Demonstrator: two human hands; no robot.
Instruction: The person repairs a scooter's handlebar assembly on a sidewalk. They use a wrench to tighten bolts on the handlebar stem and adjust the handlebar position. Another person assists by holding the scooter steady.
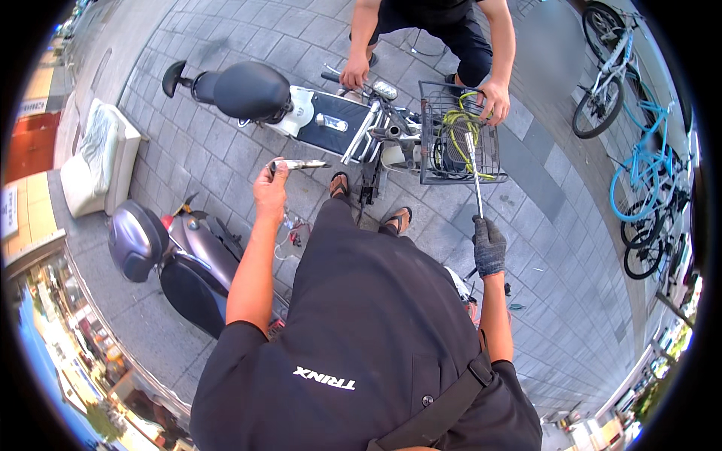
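My bare left hand (271, 192) is closed around one end of a slim silver-and-dark piece (302, 164), whose exact kind I cannot make out. It is held above the paving, beside the scooter's footboard. My right hand (489, 246), in a dark grey glove, grips a long silver metal rod (476, 177) that looks like a tool bar. Its far end overlaps the black wire basket (426, 161) in view; whether it touches cannot be told. A yellow-green cable (456, 120) lies coiled in the basket, which is on the front of an electric scooter (331, 124).
Across the scooter, another person (425, 19) bends over, one hand at the handlebar (331, 77), the other at the basket. A purple-grey scooter (192, 255) and a pale armchair (105, 161) stand left. Bicycles (639, 173) line the right side. Grey paving (541, 270) lies below.
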